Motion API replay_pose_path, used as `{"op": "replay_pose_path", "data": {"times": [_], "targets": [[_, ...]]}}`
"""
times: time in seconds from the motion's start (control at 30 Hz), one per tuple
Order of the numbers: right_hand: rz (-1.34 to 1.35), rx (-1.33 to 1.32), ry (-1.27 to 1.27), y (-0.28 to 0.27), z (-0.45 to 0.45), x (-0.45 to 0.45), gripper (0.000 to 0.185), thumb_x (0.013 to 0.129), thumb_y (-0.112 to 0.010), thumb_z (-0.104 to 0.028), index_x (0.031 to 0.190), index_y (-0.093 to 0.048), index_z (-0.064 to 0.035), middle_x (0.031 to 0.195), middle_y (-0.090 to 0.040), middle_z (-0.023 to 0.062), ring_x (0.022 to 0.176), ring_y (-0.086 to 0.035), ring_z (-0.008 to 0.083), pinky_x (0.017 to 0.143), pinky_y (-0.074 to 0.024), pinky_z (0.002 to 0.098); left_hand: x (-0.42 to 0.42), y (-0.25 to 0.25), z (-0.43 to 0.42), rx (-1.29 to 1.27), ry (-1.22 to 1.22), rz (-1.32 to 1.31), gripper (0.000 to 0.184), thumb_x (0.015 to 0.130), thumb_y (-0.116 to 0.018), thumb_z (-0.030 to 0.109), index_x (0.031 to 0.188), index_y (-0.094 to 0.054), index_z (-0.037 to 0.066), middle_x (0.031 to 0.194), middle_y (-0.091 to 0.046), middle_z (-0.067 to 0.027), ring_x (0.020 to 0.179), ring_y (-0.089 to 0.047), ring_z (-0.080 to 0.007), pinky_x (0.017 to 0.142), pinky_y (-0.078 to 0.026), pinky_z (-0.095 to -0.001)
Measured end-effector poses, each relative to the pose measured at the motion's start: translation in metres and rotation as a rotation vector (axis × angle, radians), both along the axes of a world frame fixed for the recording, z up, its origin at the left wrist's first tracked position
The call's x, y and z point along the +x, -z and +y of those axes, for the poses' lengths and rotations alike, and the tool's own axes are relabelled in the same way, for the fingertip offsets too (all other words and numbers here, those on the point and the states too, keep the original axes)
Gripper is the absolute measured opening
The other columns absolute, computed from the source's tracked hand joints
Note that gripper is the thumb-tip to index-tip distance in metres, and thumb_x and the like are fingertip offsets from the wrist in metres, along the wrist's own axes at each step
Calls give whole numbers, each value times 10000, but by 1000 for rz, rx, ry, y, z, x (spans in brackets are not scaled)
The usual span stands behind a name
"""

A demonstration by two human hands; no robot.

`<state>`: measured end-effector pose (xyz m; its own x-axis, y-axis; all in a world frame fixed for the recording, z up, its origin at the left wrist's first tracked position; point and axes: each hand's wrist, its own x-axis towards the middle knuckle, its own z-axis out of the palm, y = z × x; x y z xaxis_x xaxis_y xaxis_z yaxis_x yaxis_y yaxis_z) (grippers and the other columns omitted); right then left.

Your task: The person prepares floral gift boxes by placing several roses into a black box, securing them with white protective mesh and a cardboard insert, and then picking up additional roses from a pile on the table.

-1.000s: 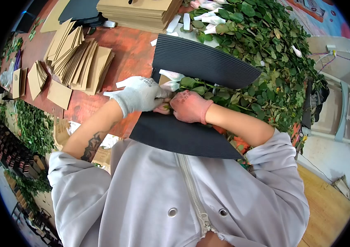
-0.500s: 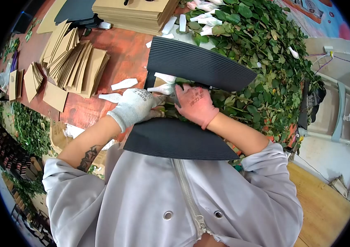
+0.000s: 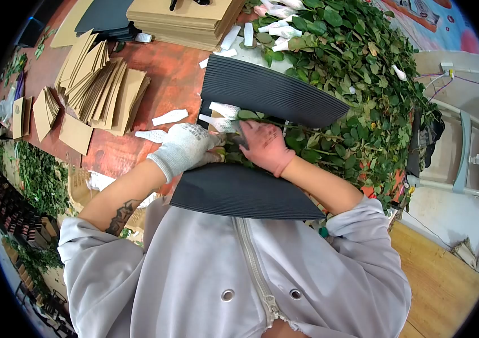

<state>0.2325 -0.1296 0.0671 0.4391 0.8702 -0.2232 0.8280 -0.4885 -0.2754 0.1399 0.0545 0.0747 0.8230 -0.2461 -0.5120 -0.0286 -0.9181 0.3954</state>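
Observation:
Black corrugated sheet lies in front of me, its far flap (image 3: 273, 90) raised and its near flap (image 3: 245, 191) against my jacket. Between the flaps are netted rose heads (image 3: 219, 123) with leafy stems. My left hand (image 3: 186, 147), in a white glove, rests at the sheet's left edge beside the roses; its fingers curl over a yellowish-green bloom, partly hidden. In a pink glove, my right hand (image 3: 259, 143) lies over the stems just right of the heads, thumb and fingers apart. Whatever is under its palm is hidden.
Loose white foam nets (image 3: 170, 117) lie left of the sheet. Fanned cardboard pieces (image 3: 104, 84) stand at the left, and a cardboard stack (image 3: 180, 22) is at the back. A large heap of leafy rose stems (image 3: 363, 84) covers the right side.
My hands have moved apart, and the right hand has spread its fingers over the stems. The netted rose heads between the flaps show more fully now.

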Motion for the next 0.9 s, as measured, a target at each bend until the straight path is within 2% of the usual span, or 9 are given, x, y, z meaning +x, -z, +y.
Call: {"op": "replay_pose_path", "data": {"times": [0.1,0.23,0.27,0.3,0.53,0.6,0.73,0.83,0.9], "targets": [[181,-123,42,2,3,22,294,803,-549,-229,1045,-568,-62,980,-618,134,932,-590,301,783,-474,415,3,-4,-1,38,8,13,414,825,-541,486,1087,-613,174,915,-660,-132,876,-637,-295,727,-495,-435],[220,-249,50,-12,22,32,250,845,-486,-241,995,-587,-69,951,-630,147,918,-591,329,827,-453,424,5,-7,-2,56,9,43,407,825,-544,477,1088,-612,174,929,-661,-128,876,-638,-293,729,-495,-431],[173,-280,3,-1,21,32,237,850,-477,-225,994,-581,-68,961,-627,145,930,-586,328,827,-452,425,5,-5,-2,66,22,55,466,820,-553,473,1192,-550,192,931,-660,-138,862,-637,-309,736,-489,-436],[171,-277,-3,5,17,31,237,850,-477,-225,994,-581,-68,961,-627,145,930,-586,328,827,-452,425,5,-4,-1,76,34,69,550,815,-561,468,1296,-488,211,933,-658,-148,847,-635,-326,744,-484,-441],[127,-180,-7,-2,12,20,237,825,-543,-251,978,-560,-71,976,-614,130,883,-604,304,752,-474,424,3,-3,-1,38,33,23,527,822,-561,462,1286,-496,220,941,-657,-151,846,-636,-328,736,-485,-440],[-171,-178,-70,-8,14,9,264,782,-593,-275,940,-545,-69,928,-585,99,816,-607,269,694,-479,400,2,-8,-1,51,26,36,519,825,-561,459,1284,-497,226,936,-656,-150,841,-637,-325,719,-488,-440],[-269,-89,-235,20,4,-1,280,724,-634,-282,873,-514,-77,835,-529,71,731,-589,214,620,-476,330,1,-9,-2,46,8,8,526,823,-564,470,1285,-496,228,911,-654,-145,819,-638,-318,707,-486,-440],[-288,35,-179,17,4,0,244,727,-622,-253,851,-507,-77,831,-532,75,721,-591,214,593,-475,314,3,-10,-2,43,30,51,527,819,-568,477,1277,-502,225,884,-651,-138,794,-636,-310,695,-483,-438],[-268,46,-181,19,6,1,170,744,-572,-191,840,-522,-60,837,-559,96,716,-602,229,574,-483,331,1,-6,3,13,61,-62,448,830,-548,470,1174,-558,183,841,-660,-120,789,-640,-292,662,-488,-430]]}}
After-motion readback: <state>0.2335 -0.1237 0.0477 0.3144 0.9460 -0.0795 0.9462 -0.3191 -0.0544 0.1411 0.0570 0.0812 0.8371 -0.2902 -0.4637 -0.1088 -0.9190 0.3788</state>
